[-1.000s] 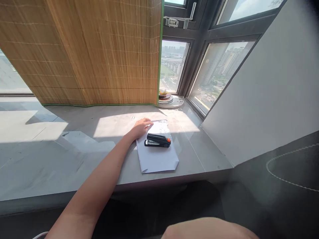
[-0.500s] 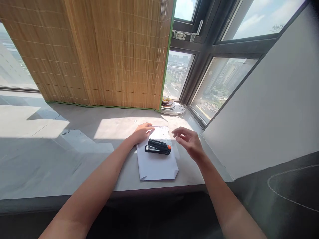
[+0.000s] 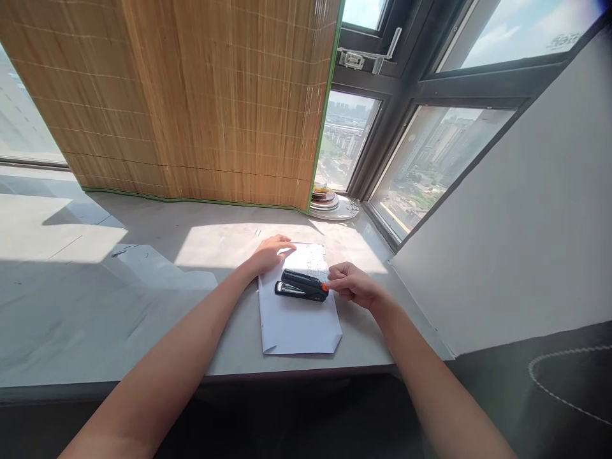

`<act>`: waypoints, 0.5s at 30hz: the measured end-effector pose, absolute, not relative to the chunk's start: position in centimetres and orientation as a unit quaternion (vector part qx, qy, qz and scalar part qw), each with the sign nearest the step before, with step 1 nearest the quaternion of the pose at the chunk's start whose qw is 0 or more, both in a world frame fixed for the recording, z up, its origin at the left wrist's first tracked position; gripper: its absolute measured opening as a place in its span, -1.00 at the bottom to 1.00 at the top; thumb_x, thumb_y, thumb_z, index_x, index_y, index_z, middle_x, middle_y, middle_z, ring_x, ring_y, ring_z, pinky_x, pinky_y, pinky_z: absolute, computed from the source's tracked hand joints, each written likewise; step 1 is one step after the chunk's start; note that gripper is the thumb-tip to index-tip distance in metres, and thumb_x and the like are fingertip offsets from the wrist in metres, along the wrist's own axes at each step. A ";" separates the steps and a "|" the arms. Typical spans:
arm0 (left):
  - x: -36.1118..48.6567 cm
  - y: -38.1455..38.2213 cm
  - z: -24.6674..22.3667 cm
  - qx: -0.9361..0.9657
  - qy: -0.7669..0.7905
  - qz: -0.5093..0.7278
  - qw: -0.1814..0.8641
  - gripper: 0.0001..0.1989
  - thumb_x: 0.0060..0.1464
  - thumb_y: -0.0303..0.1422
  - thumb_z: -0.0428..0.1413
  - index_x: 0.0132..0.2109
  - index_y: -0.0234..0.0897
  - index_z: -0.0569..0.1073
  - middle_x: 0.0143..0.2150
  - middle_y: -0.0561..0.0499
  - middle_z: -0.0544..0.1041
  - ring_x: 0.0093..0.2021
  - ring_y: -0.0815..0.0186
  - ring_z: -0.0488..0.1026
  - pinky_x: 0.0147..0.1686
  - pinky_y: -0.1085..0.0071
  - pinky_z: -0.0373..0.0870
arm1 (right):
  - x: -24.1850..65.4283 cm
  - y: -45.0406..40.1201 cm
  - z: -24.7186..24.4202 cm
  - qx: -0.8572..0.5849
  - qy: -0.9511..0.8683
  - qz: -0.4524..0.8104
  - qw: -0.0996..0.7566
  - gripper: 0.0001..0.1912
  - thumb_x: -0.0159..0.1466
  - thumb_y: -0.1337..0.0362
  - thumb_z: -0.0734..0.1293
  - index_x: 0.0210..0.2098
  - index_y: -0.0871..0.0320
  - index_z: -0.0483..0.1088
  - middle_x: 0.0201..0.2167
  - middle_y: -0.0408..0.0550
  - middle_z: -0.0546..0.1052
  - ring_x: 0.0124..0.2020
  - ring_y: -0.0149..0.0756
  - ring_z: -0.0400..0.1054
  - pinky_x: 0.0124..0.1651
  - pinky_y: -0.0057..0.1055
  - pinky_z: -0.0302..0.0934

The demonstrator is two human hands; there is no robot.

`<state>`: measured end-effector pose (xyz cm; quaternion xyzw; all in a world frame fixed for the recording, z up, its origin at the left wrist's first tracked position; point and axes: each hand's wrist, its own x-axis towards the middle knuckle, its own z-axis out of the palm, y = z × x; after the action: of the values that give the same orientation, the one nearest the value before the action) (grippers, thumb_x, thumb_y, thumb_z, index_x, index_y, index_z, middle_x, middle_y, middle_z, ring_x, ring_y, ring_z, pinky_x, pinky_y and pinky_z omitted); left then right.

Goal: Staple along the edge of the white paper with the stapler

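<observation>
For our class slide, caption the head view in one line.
A black stapler lies on white paper, left hand at the paper's edge, right hand at the stapler's orange end.

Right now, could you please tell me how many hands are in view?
2: the left hand at the far left corner of the white paper, and the right hand at the orange-tipped end of the black stapler.
</observation>
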<state>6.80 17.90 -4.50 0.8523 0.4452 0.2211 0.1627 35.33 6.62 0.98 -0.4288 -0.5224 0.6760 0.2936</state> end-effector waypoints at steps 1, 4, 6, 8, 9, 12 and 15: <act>6.8 18.0 -4.6 0.850 0.445 0.224 0.172 -0.60 0.28 -0.40 0.04 0.14 -0.04 0.65 0.34 -0.01 0.46 0.32 0.06 0.40 0.43 0.05 0.25 | 35.4 7.0 1.1 -0.426 -0.529 0.679 0.278 -0.26 0.03 0.20 0.65 -0.57 0.05 -0.08 -0.63 -0.41 -0.05 -0.62 -0.57 -0.26 -0.58 -0.48 -0.37; 6.6 18.3 -4.6 0.833 0.447 0.238 0.222 -0.58 0.23 -0.43 0.04 0.11 -0.07 0.67 0.35 -0.02 0.46 0.33 0.03 0.39 0.43 0.03 0.24 | 35.7 7.6 1.0 -0.416 -0.548 0.683 0.246 -0.24 0.03 0.19 0.66 -0.58 0.06 -0.09 -0.63 -0.40 -0.03 -0.61 -0.57 -0.23 -0.59 -0.49 -0.34; 6.4 18.4 -4.4 0.810 0.443 0.268 0.275 -0.55 0.17 -0.47 0.03 0.09 -0.11 0.68 0.35 -0.04 0.47 0.34 0.03 0.38 0.43 0.03 0.24 | 36.1 7.7 0.7 -0.409 -0.555 0.685 0.236 -0.22 0.04 0.16 0.66 -0.57 0.06 -0.10 -0.62 -0.39 -0.04 -0.60 -0.56 -0.24 -0.58 -0.48 -0.33; 6.3 18.3 -4.2 0.776 0.437 0.308 0.335 -0.51 0.10 -0.51 0.01 0.08 -0.15 0.68 0.34 -0.07 0.49 0.34 0.03 0.38 0.43 0.03 0.25 | 36.3 7.5 0.5 -0.399 -0.565 0.681 0.240 -0.21 0.07 0.13 0.66 -0.57 0.05 -0.11 -0.61 -0.39 -0.05 -0.59 -0.55 -0.25 -0.57 -0.46 -0.33; 6.2 18.3 -4.0 0.755 0.436 0.327 0.363 -0.50 0.07 -0.52 0.01 0.07 -0.16 0.67 0.32 -0.07 0.50 0.34 0.03 0.39 0.42 0.03 0.26 | 36.4 7.4 0.6 -0.393 -0.575 0.672 0.251 -0.22 0.09 0.12 0.65 -0.56 0.05 -0.11 -0.60 -0.38 -0.05 -0.59 -0.54 -0.24 -0.56 -0.45 -0.31; 6.3 18.0 -3.6 0.711 0.438 0.363 0.413 -0.52 0.01 -0.50 0.02 0.00 -0.17 0.69 0.27 -0.09 0.55 0.31 0.00 0.42 0.40 0.01 0.28 | 36.0 7.7 1.9 -0.361 -0.628 0.603 0.332 -0.30 0.19 0.07 0.61 -0.53 0.06 -0.04 -0.56 -0.34 0.01 -0.55 -0.48 -0.15 -0.50 -0.43 -0.23; 6.5 17.7 -3.3 0.695 0.439 0.383 0.422 -0.58 0.01 -0.47 0.05 -0.07 -0.16 0.70 0.21 -0.08 0.59 0.30 0.00 0.43 0.41 0.02 0.26 | 34.7 9.0 3.9 -0.326 -0.729 0.492 0.348 -0.47 0.26 0.01 0.56 -0.46 0.09 0.18 -0.47 -0.26 0.19 -0.44 -0.40 0.03 -0.40 -0.41 -0.08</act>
<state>6.51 17.75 -3.25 0.6949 0.4385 0.3833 0.4217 34.72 8.99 3.91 -0.3258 -0.7288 0.4918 0.3476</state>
